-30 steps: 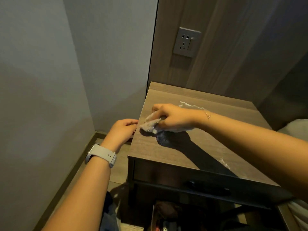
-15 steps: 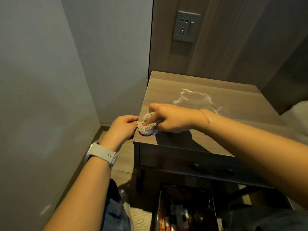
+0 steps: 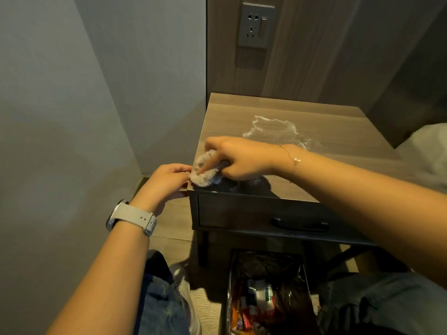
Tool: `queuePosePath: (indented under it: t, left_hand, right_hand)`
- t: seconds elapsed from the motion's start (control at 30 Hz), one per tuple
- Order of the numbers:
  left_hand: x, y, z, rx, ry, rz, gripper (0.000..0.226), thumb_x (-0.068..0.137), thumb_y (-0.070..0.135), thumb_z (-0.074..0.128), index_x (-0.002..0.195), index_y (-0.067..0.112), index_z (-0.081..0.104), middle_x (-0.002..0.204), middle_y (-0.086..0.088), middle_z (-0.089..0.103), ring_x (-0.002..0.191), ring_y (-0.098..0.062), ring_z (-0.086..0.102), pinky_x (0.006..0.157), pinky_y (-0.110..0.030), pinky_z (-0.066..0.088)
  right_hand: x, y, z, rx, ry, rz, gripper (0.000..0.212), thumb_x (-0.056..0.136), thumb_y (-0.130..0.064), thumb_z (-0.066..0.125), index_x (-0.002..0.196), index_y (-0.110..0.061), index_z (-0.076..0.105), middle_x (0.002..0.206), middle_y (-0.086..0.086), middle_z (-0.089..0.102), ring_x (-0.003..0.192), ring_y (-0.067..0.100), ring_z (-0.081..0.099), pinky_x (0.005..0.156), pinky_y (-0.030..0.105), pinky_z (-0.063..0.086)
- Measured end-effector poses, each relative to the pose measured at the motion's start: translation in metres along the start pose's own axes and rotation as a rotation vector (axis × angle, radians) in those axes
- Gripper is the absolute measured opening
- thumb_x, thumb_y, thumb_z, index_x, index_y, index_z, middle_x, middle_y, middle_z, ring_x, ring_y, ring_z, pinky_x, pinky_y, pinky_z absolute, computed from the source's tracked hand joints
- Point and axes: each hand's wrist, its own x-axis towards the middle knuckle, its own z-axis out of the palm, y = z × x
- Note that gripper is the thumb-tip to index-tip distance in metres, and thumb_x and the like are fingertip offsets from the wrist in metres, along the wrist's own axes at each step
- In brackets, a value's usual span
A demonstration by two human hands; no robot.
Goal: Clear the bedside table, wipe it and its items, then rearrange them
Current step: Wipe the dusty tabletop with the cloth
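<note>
Grey cloth (image 3: 205,174) sits bunched at the front left corner of the wooden tabletop (image 3: 338,131), gripped by the right hand (image 3: 239,158). Just beside it, off the edge, the left hand (image 3: 167,182) has curled fingers touching the cloth. A wet smear (image 3: 273,128) lies further back.

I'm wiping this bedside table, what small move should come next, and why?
Probably sweep the cloth in the right hand back toward the wet streak mid-tabletop; the cloth sits at the front-left corner, beside the left hand, and the streak looks unwiped.
</note>
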Motion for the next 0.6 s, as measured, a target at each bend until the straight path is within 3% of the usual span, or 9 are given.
queuePosePath:
  t: [0.1, 0.2, 0.33, 0.47, 0.6]
  left_hand:
    - [0.000, 0.000, 0.002, -0.031, 0.005, -0.008, 0.017, 0.092, 0.007, 0.058, 0.091, 0.020, 0.068, 0.093, -0.007, 0.070, 0.086, -0.017, 0.065, 0.072, -0.030, 0.055]
    - [-0.001, 0.002, 0.002, -0.051, -0.004, -0.001, 0.014, 0.093, 0.012, 0.057, 0.090, 0.019, 0.068, 0.094, -0.005, 0.069, 0.089, -0.017, 0.065, 0.068, -0.028, 0.053]
    - [0.003, 0.009, 0.011, 0.081, 0.040, 0.109, 0.016, 0.099, 0.025, 0.048, 0.099, 0.022, 0.064, 0.096, 0.000, 0.066, 0.089, -0.017, 0.062, 0.067, -0.029, 0.050]
    - [0.029, 0.026, 0.035, 0.332, 0.162, 0.244, 0.010, 0.098, 0.025, 0.041, 0.100, 0.022, 0.050, 0.095, 0.001, 0.058, 0.087, -0.022, 0.054, 0.075, -0.035, 0.042]
    - [0.070, 0.037, 0.053, 0.485, 0.212, 0.267, 0.035, 0.099, 0.023, 0.036, 0.130, 0.010, 0.047, 0.116, -0.017, 0.059, 0.089, -0.033, 0.058, 0.069, -0.036, 0.043]
  right_hand:
    - [0.006, -0.008, 0.013, -0.050, 0.031, -0.024, 0.039, 0.087, -0.010, 0.056, 0.125, -0.018, 0.064, 0.111, 0.008, 0.046, 0.099, 0.019, 0.045, 0.086, 0.035, 0.043]
    - [-0.026, 0.002, 0.018, -0.015, -0.003, 0.029, 0.045, 0.086, -0.002, 0.054, 0.127, -0.019, 0.063, 0.117, 0.007, 0.044, 0.104, 0.016, 0.042, 0.084, 0.018, 0.035]
    - [-0.072, 0.018, 0.000, 0.022, -0.080, 0.130, 0.044, 0.088, -0.004, 0.053, 0.125, -0.023, 0.064, 0.118, 0.003, 0.043, 0.104, 0.012, 0.043, 0.090, 0.024, 0.040]
    - [-0.093, 0.047, -0.035, 0.200, 0.325, 0.326, 0.030, 0.094, -0.019, 0.055, 0.120, -0.027, 0.066, 0.108, 0.000, 0.043, 0.094, 0.009, 0.046, 0.081, 0.018, 0.040]
    - [-0.125, 0.121, -0.055, 0.122, 0.513, 0.606, 0.018, 0.091, -0.024, 0.056, 0.098, -0.017, 0.071, 0.091, 0.007, 0.052, 0.080, 0.014, 0.049, 0.074, 0.032, 0.040]
